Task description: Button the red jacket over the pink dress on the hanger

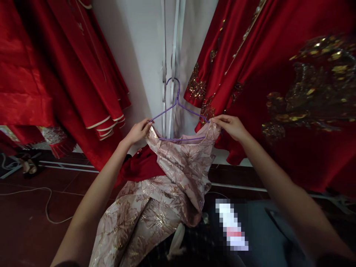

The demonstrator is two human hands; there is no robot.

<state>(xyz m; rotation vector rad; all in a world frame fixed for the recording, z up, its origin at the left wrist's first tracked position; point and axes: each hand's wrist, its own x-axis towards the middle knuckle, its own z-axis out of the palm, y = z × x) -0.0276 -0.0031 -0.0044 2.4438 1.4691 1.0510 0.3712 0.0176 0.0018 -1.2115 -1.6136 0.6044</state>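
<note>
Left grip, right grip: we pinch pink dress by shoulders at purple hanger, dress between and below grips. Shoulder-fitting seems in hand; next move calls for even seating.

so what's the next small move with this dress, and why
Probably straighten the shoulders of the dress on the hanger: the left hand and right hand each pinch one near the hanger's ends, and the cloth below looks creased and bunched.
</note>
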